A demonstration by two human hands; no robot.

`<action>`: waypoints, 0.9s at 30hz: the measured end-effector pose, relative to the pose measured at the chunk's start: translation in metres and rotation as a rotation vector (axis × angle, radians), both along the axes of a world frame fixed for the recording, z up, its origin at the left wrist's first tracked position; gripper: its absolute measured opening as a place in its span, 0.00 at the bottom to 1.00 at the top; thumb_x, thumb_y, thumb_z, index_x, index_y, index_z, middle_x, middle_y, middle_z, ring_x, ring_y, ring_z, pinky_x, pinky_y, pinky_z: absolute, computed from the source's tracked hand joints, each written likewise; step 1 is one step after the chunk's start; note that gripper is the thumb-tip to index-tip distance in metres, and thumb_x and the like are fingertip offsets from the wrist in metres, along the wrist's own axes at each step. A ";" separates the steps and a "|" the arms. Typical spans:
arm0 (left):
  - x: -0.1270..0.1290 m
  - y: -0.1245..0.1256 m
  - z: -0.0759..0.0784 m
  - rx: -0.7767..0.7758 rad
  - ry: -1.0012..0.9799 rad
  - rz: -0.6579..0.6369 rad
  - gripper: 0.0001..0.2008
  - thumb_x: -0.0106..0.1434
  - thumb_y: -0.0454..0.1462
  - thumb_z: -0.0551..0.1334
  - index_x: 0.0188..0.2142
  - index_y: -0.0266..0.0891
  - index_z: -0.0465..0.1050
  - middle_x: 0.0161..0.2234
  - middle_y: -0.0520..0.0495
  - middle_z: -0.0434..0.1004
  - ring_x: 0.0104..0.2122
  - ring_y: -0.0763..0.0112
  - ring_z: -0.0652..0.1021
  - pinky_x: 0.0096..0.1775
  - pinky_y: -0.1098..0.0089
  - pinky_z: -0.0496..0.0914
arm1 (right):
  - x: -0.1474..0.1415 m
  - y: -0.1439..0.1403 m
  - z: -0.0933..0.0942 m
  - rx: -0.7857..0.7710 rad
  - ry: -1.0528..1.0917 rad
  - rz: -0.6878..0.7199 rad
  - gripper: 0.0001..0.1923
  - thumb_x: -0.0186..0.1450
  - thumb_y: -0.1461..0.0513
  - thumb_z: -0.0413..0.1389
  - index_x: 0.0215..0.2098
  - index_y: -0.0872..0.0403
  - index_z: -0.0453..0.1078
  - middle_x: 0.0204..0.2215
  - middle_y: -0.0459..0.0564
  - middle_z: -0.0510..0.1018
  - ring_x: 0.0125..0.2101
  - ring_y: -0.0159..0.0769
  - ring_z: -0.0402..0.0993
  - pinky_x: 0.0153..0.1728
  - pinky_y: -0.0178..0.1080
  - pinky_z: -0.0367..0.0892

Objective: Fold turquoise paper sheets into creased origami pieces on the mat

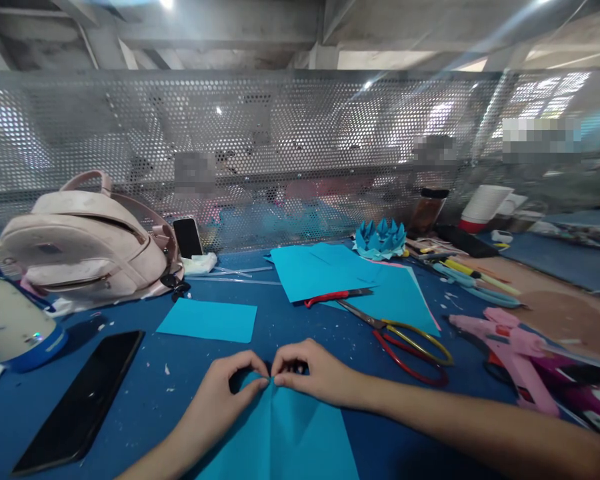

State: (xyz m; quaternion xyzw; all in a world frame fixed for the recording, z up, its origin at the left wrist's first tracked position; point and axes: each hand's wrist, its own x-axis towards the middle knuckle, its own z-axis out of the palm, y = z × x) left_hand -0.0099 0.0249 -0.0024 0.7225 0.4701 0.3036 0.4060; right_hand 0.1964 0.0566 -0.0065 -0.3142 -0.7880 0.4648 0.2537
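Here the blue paper sheet (285,433) lies flat on the blue table (145,393), creased, its far tip pointing away, just right of the black phone (80,400). The left hand (225,393) pinches that tip, fingers curled tight on the paper. The right hand (315,373) meets it there, fingertips pressed to the same tip. Scissors (405,340) lie right of the sheet.

a blue table (145,400) backed by a perforated metal screen (290,133) under grey ceiling beams (220,27)
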 end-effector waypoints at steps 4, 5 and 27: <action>-0.009 0.007 0.004 -0.054 0.066 -0.065 0.04 0.59 0.38 0.64 0.33 0.40 0.76 0.34 0.50 0.80 0.37 0.63 0.76 0.39 0.72 0.64 | 0.002 0.004 0.001 -0.016 0.018 -0.041 0.08 0.61 0.61 0.59 0.31 0.58 0.76 0.23 0.45 0.74 0.24 0.29 0.65 0.26 0.30 0.58; -0.012 0.009 0.006 -0.069 0.089 -0.071 0.05 0.58 0.39 0.65 0.32 0.40 0.76 0.33 0.50 0.79 0.35 0.64 0.76 0.37 0.72 0.63 | 0.003 0.006 0.000 -0.009 0.016 -0.050 0.08 0.61 0.60 0.60 0.30 0.58 0.76 0.23 0.46 0.74 0.24 0.29 0.66 0.26 0.31 0.58; -0.035 0.026 -0.013 -0.163 -0.108 0.092 0.16 0.57 0.47 0.64 0.22 0.39 0.67 0.22 0.53 0.64 0.25 0.70 0.65 0.28 0.73 0.57 | 0.013 0.030 0.002 -0.079 0.023 -0.131 0.08 0.60 0.60 0.61 0.26 0.56 0.72 0.27 0.46 0.76 0.31 0.34 0.71 0.35 0.33 0.63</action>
